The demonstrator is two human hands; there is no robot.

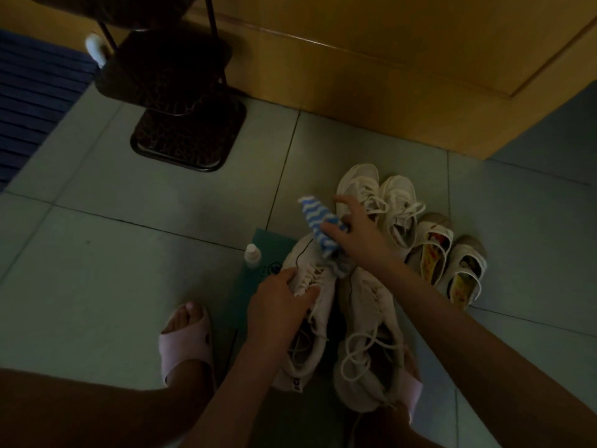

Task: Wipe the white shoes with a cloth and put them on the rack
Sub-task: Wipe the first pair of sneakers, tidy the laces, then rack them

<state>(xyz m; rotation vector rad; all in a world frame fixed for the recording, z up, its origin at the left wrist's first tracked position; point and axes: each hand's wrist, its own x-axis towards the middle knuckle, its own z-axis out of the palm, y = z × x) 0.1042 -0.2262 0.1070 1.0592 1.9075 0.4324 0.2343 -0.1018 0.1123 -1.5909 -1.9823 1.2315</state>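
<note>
- Head view: left hand grips white shoe at laces; right hand pinches striped cloth at its toe.
- Bottle, contents unclear, on green mat.
- Rack stands on tiled floor.

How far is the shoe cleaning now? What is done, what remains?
Done: nothing clearly. In hand: the left hand grips a white lace-up sneaker; the right hand holds a blue-and-white striped cloth at its toe. Left: all six white shoes in front are away from the dark metal rack.
</note>
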